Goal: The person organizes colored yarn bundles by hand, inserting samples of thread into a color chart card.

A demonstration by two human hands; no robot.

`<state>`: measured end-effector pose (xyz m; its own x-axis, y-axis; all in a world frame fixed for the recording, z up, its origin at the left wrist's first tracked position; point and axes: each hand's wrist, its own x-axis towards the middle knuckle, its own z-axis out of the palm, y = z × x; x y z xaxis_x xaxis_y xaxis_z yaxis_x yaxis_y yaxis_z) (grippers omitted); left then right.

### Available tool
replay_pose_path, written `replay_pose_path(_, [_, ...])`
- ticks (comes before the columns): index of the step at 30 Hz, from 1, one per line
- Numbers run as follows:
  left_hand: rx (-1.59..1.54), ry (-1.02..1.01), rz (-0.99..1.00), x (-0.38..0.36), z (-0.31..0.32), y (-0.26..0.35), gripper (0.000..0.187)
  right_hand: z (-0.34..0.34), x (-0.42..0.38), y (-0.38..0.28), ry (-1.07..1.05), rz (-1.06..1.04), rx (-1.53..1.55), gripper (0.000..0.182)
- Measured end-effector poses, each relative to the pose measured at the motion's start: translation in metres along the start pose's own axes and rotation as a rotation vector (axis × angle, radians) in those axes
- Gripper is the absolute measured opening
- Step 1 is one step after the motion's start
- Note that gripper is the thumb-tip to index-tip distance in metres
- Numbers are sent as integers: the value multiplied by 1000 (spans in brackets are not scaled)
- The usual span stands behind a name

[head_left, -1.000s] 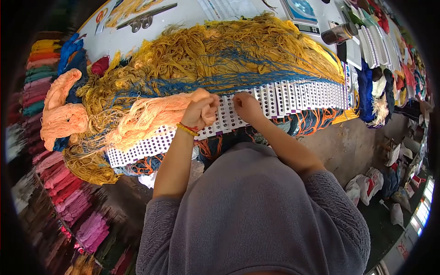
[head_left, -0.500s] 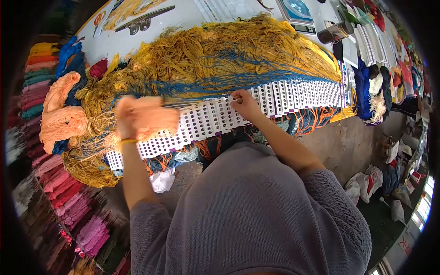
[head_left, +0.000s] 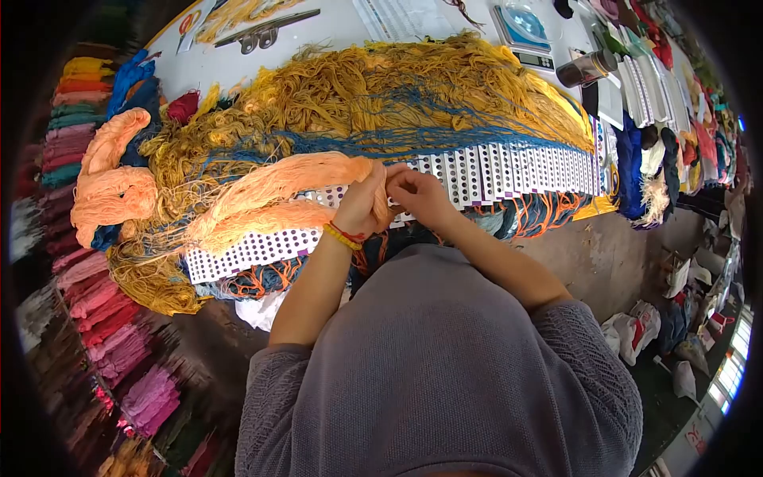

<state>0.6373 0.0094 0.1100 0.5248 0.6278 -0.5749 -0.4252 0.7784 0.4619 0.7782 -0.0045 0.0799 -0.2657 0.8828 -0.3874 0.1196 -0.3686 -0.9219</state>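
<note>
A peach yarn skein stretches from the left across the white punched cards, its near end gathered in my closed left hand. Right beside it, my right hand has its thumb and fingers pinched together over the cards, close to the skein's end. What sits between those fingertips is too small to make out. Mustard-gold yarn lies heaped behind both hands, with loose blue strands along its near side. Dark and orange yarn hangs below the row of cards.
A second peach skein lies at the left end. At the back are long metal shears, a scale and a dark jar. Colourful skeins hang at left; bags lie on the floor at right.
My left hand has moved right with the peach skein, from the left part of the cards to beside my right hand. My right hand has shifted slightly, still pinched at the cards.
</note>
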Motion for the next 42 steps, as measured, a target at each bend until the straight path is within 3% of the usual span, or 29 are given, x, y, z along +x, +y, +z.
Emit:
replay_pose_path(2, [-58,49,15,-5,6,4,49,-3,-4,-10,-56,-44,316,14])
replay_pose_path(3, [-82,66,5,-7,6,7,48,-3,-6,-12,-56,-43,317,14])
replay_pose_path(6, [-84,24,11,-5,-3,3,46,0,-7,-13,-63,-35,293,14])
replay_pose_path(8, [-64,-34,23,-2,-9,-3,45,2,-6,-6,-45,-41,53,16])
replay_pose_path(11, [25,-65,78,-4,-3,-6,48,3,-7,-7,-33,-19,-70,15])
replay_pose_path(21, [-51,112,87,-2,-10,-7,40,3,-1,11,-5,-102,162,12])
replay_pose_path(24, [-25,91,90,2,-10,-12,41,1,-13,-16,-22,-31,-87,12])
replay_pose_path(26, [-8,58,84,4,-8,-12,43,2,-16,-22,1,-103,-257,10])
replay_pose_path(29, [96,57,78,4,-6,-12,43,2,-12,-10,14,-160,-235,12])
replay_pose_path(33, [-51,164,168,2,-5,-7,35,-5,-11,-8,40,-108,-167,9])
replay_pose_path(35, [-136,228,264,-2,-28,5,26,-24,-5,1,-142,17,509,8])
replay_pose_path(36, [-136,227,260,-10,-46,15,26,-34,-14,-36,-89,297,1024,7])
replay_pose_path(37, [-14,219,443,-19,-66,29,26,-55,-11,-31,-172,181,1321,10])
replay_pose_path(38, [111,209,627,-30,-92,44,25,-74,-21,-50,-99,-168,1159,8])
replay_pose_path(39, [-25,395,697,-49,-141,52,21,-120,-15,-44,-188,-111,1282,14])
replay_pose_path(40, [-152,150,626,-73,-226,75,22,-166,-17,-48,-337,-299,1347,12])
replay_pose_path(41, [-38,485,667,-104,-197,94,21,-203,-32,-71,-109,-488,1111,9])
replay_pose_path(42, [-91,706,717,-125,-222,107,22,-248,-54,-91,101,-412,1082,13])
